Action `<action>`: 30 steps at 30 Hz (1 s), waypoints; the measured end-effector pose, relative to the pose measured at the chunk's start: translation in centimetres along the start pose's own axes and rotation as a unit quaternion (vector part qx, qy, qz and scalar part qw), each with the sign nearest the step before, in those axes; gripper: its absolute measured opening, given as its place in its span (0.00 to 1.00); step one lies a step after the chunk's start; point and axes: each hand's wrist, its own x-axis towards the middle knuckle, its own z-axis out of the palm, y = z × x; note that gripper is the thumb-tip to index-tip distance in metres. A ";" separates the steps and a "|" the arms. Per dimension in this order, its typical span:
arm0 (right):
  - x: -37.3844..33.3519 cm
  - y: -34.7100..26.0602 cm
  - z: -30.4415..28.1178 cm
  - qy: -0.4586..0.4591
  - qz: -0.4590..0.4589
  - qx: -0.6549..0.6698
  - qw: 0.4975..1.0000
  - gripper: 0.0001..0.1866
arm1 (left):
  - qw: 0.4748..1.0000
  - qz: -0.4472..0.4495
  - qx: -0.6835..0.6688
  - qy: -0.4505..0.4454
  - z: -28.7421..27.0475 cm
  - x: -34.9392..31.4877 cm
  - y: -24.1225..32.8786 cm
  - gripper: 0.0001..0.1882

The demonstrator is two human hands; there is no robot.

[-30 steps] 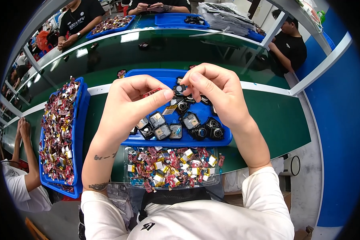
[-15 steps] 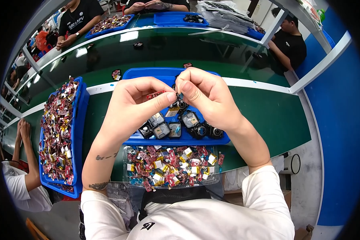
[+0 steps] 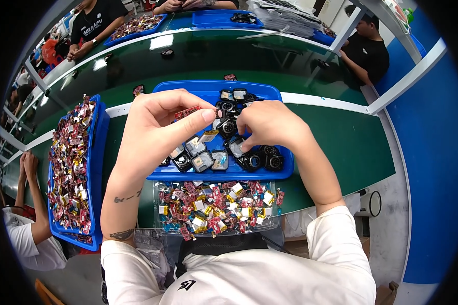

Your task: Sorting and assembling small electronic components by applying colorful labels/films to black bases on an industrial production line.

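Note:
Over the blue tray (image 3: 218, 177), my left hand (image 3: 160, 127) pinches a small red circuit board (image 3: 188, 112) between thumb and fingers. A small silver and yellow battery (image 3: 208, 135) hangs just below that pinch, seemingly joined to the board. My right hand (image 3: 275, 124) is lowered over the tray's right half, thumb and forefinger apart at an open square watch case (image 3: 235, 147). Its other fingers are partly hidden. Around it lie several black watch housings with round dials (image 3: 274, 161) and more open cases with pale insides (image 3: 202, 161).
Nearest me, a clear tray (image 3: 160, 230) holds a heap of red boards with batteries. Deep blue bins (image 3: 101, 137) at the left are piled with similar parts. A white rail (image 3: 331, 101) crosses behind the blue tray. Co-workers sit across the green bench (image 3: 188, 56) and at the left.
My right hand has parted from my left and moved down to the open cases in the tray. My left hand keeps the red board; the battery now shows more plainly below it.

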 end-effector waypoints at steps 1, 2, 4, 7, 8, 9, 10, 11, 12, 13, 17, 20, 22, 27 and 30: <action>0.5 -0.1 0.6 -0.007 -0.001 -0.013 1.000 0.14 | 1.000 -0.002 0.000 0.005 0.1 0.0 0.0 0.05; 1.0 -0.1 1.2 -0.014 -0.002 -0.025 1.000 0.14 | 1.000 -0.002 0.000 0.005 0.0 0.0 -0.1 0.05; 1.2 0.3 1.5 -0.005 -0.031 -0.019 0.999 0.13 | 1.000 -0.002 0.006 -0.012 -0.2 0.0 -0.1 0.05; 1.3 1.0 0.6 0.030 -0.111 0.114 0.987 0.10 | 0.994 0.046 0.100 -0.014 -0.4 0.0 -0.3 0.05; 1.4 0.9 0.5 0.067 -0.138 0.221 0.963 0.10 | 0.994 0.046 0.101 -0.010 -0.4 -0.1 -0.3 0.05; 1.3 0.8 0.2 0.101 -0.159 0.270 0.944 0.09 | 0.989 0.070 0.133 0.002 -0.3 -0.2 -0.2 0.04; 1.2 0.1 0.2 0.098 -0.150 0.403 0.897 0.09 | 0.982 0.093 0.164 0.015 -0.3 -0.3 -0.2 0.02; 1.1 -0.3 0.1 0.095 -0.133 0.528 0.833 0.09 | 0.982 0.094 0.162 0.015 -0.2 -0.2 -0.4 0.02; 0.9 -0.3 -0.2 0.087 -0.131 0.558 0.815 0.12 | 0.980 0.091 0.175 0.024 -0.1 -0.1 -0.8 0.02; 0.7 -0.5 -0.4 0.086 -0.130 0.557 0.816 0.12 | 0.978 0.088 0.188 0.032 0.0 0.0 -1.0 0.02; -0.1 -1.7 -0.8 0.144 -0.124 0.603 0.775 0.14 | 0.947 0.106 0.296 0.071 0.2 -0.1 -0.8 0.03; -0.2 -2.0 -0.6 0.172 -0.145 0.564 0.795 0.14 | 0.932 0.106 0.337 0.079 0.3 -0.2 -0.7 0.03; -0.3 -2.2 -0.5 0.189 -0.144 0.558 0.795 0.14 | 0.942 0.095 0.309 0.089 0.4 0.0 -0.9 0.03; -0.7 -2.4 -0.8 0.182 -0.130 0.564 0.795 0.14 | 0.942 0.093 0.308 0.095 0.6 0.0 -1.0 0.03; -0.8 -2.5 -0.6 0.191 -0.129 0.556 0.799 0.13 | 0.939 0.098 0.316 0.096 0.6 0.0 -1.1 0.03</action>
